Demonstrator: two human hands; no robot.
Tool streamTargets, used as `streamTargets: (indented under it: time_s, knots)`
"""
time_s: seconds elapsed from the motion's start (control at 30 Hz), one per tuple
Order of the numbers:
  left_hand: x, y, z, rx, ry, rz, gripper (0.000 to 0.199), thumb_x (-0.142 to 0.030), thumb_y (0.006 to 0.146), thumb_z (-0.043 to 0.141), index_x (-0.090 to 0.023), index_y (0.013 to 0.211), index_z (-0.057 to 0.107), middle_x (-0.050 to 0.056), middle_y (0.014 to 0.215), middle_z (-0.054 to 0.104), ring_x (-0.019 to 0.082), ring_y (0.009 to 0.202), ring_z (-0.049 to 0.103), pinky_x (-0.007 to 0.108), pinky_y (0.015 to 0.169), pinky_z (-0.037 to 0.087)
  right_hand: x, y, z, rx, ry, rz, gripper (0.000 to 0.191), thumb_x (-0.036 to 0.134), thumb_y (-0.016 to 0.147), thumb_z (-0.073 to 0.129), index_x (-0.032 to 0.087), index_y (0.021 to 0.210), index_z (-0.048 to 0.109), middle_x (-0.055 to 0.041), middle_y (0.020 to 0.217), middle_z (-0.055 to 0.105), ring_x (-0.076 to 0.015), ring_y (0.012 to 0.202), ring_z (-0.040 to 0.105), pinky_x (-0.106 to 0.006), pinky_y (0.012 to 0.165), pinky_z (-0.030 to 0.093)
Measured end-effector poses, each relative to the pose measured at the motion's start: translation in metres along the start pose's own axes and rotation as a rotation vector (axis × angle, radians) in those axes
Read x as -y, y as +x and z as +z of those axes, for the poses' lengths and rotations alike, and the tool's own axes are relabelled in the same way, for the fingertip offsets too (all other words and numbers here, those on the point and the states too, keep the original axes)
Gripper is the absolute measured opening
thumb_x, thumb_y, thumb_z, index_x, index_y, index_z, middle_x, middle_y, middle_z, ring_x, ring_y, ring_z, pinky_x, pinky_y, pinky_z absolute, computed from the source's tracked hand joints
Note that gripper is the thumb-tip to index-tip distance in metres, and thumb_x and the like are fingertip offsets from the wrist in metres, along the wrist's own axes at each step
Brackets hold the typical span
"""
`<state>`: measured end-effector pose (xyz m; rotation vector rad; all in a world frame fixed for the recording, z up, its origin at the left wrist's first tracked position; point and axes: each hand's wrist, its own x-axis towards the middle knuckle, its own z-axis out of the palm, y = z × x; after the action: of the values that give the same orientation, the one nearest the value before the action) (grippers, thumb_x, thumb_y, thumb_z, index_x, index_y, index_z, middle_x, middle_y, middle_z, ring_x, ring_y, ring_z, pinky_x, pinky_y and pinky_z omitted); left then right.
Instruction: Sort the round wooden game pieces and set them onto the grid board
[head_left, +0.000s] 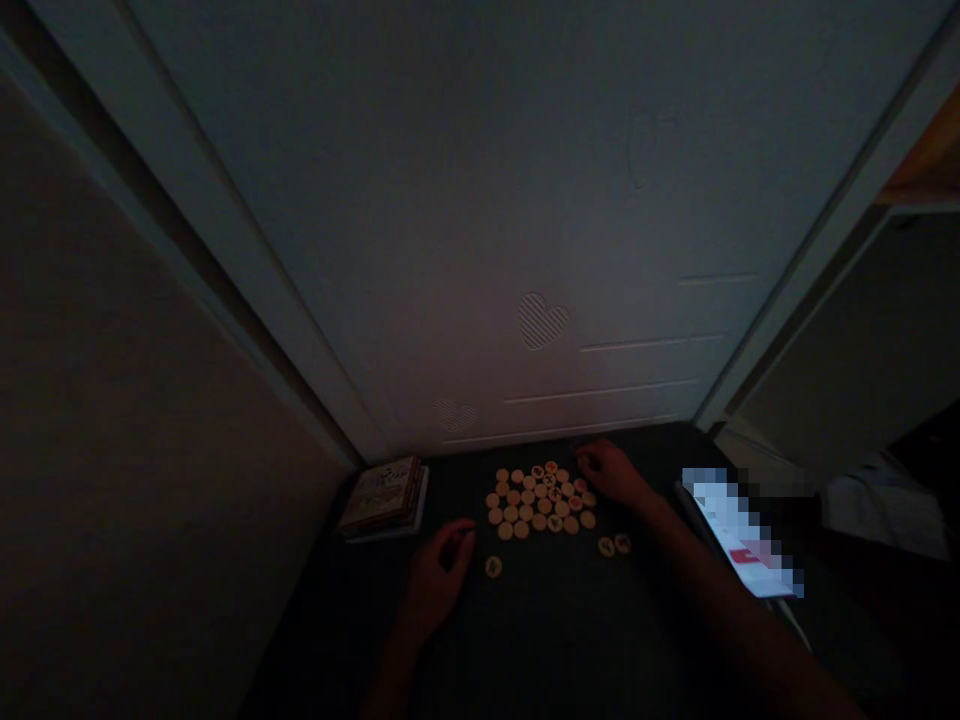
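Note:
Several round wooden Chinese chess pieces (528, 497) lie in a loose group on the dark tabletop (540, 640). Most show plain faces, while a few carry black or red characters. My right hand (611, 472) is at the group's upper right edge, its fingers curled in; dim light hides whatever is between them. To the lower left of the group rests my left hand (441, 572), fingers bent and thumb close to the index finger, with no piece visible in it. One marked piece (493, 567) lies just right of that hand. Two more marked pieces (614, 545) sit below my right forearm's near side.
At the left stands a stack of flat boxes or books (384, 498). A lit phone (739, 535) with a cable lies beyond my right forearm. A pale panel (480, 250) with embossed hearts rises behind the table, and a wall (150, 450) borders the left side.

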<state>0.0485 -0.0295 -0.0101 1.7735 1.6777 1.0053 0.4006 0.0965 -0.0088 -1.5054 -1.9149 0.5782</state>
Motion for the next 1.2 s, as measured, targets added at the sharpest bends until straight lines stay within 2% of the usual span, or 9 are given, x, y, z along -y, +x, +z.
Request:
streamTargets:
  time_s: [0.1, 0.2, 0.33, 0.43, 0.53, 0.77, 1.0, 1.2]
  knots:
    - [0.003, 0.001, 0.001, -0.01, -0.006, -0.002, 0.033, -0.048, 0.091, 0.057, -0.023, 0.106, 0.073, 0.003, 0.093, 0.078, 0.022, 0.087, 0.073, 0.032, 0.08, 0.057, -0.003, -0.006, -0.006, -0.041, 0.075, 0.041, 0.023, 0.023, 0.081, 0.066, 0.023, 0.101, 0.078, -0.0088, 0.102, 0.073, -0.025, 0.097, 0.064, -0.038, 0.094, 0.048]
    - [0.005, 0.002, 0.002, 0.002, -0.015, -0.001, 0.032, -0.047, 0.091, 0.057, -0.023, 0.103, 0.074, 0.003, 0.098, 0.079, 0.023, 0.09, 0.073, 0.033, 0.082, 0.058, -0.004, -0.02, -0.016, -0.083, 0.184, 0.098, 0.028, 0.033, 0.083, 0.066, 0.024, 0.107, 0.077, -0.0077, 0.101, 0.073, -0.0249, 0.094, 0.065, -0.039, 0.091, 0.05]
    - [0.004, 0.002, 0.002, -0.005, -0.005, 0.02, 0.031, -0.047, 0.091, 0.057, -0.023, 0.102, 0.075, 0.004, 0.098, 0.079, 0.023, 0.089, 0.074, 0.034, 0.083, 0.059, -0.005, -0.055, -0.026, -0.087, 0.399, 0.197, 0.041, 0.05, 0.089, 0.059, 0.025, 0.12, 0.071, -0.0057, 0.098, 0.074, -0.0225, 0.083, 0.068, -0.036, 0.076, 0.055]
    - [0.002, 0.003, 0.002, -0.012, 0.0, 0.024, 0.032, -0.047, 0.09, 0.057, -0.023, 0.101, 0.075, 0.004, 0.095, 0.08, 0.023, 0.088, 0.074, 0.033, 0.081, 0.059, -0.009, -0.08, -0.026, -0.117, 0.554, 0.283, 0.047, 0.059, 0.087, 0.061, 0.023, 0.116, 0.071, -0.0071, 0.099, 0.075, -0.0232, 0.083, 0.07, -0.036, 0.074, 0.056]
    - [0.003, 0.004, 0.002, -0.02, 0.01, 0.014, 0.032, -0.048, 0.09, 0.058, -0.023, 0.1, 0.075, 0.003, 0.095, 0.08, 0.023, 0.088, 0.075, 0.033, 0.081, 0.059, -0.015, -0.092, -0.023, -0.171, 0.681, 0.346, 0.048, 0.061, 0.081, 0.067, 0.023, 0.11, 0.072, -0.0083, 0.102, 0.075, -0.0253, 0.088, 0.071, -0.037, 0.077, 0.057]
    - [0.006, 0.005, 0.002, 0.005, 0.036, -0.011, 0.034, -0.049, 0.092, 0.056, -0.023, 0.101, 0.074, 0.003, 0.099, 0.079, 0.023, 0.091, 0.074, 0.033, 0.083, 0.059, -0.016, -0.093, -0.02, -0.26, 0.842, 0.382, 0.048, 0.058, 0.074, 0.076, 0.025, 0.108, 0.071, -0.0071, 0.107, 0.075, -0.0264, 0.095, 0.071, -0.037, 0.079, 0.056]
    - [0.011, 0.007, 0.003, 0.001, 0.038, 0.003, 0.033, -0.049, 0.092, 0.056, -0.023, 0.101, 0.074, 0.003, 0.1, 0.079, 0.023, 0.093, 0.074, 0.034, 0.087, 0.058, -0.018, -0.094, -0.018, -0.286, 0.802, 0.403, 0.052, 0.059, 0.07, 0.081, 0.024, 0.107, 0.072, -0.0069, 0.104, 0.075, -0.0245, 0.089, 0.069, -0.035, 0.075, 0.054]
    - [0.005, 0.005, 0.001, -0.017, 0.052, 0.017, 0.032, -0.048, 0.091, 0.057, -0.023, 0.101, 0.075, 0.003, 0.099, 0.08, 0.023, 0.092, 0.075, 0.033, 0.084, 0.059, -0.009, -0.097, -0.023, -0.264, 0.742, 0.388, 0.053, 0.06, 0.072, 0.08, 0.024, 0.111, 0.072, -0.0071, 0.104, 0.076, -0.0248, 0.088, 0.069, -0.037, 0.079, 0.055]
